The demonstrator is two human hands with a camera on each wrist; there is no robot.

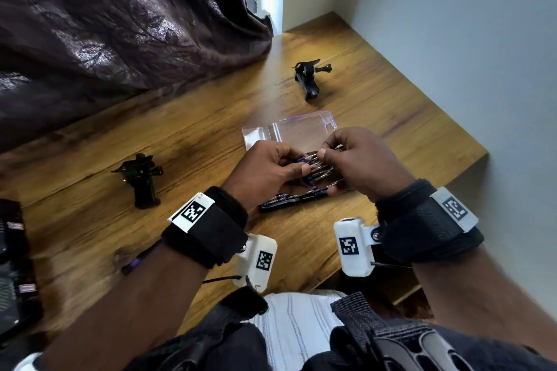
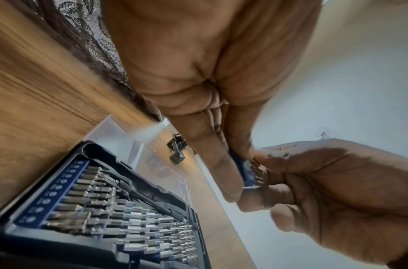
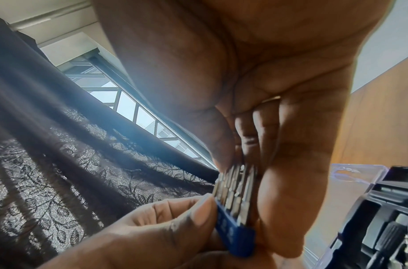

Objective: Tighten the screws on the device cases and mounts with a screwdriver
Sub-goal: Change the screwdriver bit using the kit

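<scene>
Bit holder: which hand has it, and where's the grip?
Left hand pinches the blue bit holder by its base strip. Right hand pinches the bits near their tips.

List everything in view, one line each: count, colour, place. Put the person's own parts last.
bit strip: one, blue holder with silver bits, held up between both hands above the kit
screwdriver kit: one, dark blue-black tray of silver bits, open on the table near the front edge
clear lid: one, transparent, flat on the table behind the kit
mounts: two, black, one at the far side, one to the left
table: one, brown wood
curtain: one, dark patterned, far left
wrist cameras: two, white, strapped on black bands
left hand: grips the strip's blue base
right hand: pinches at the bits
</scene>
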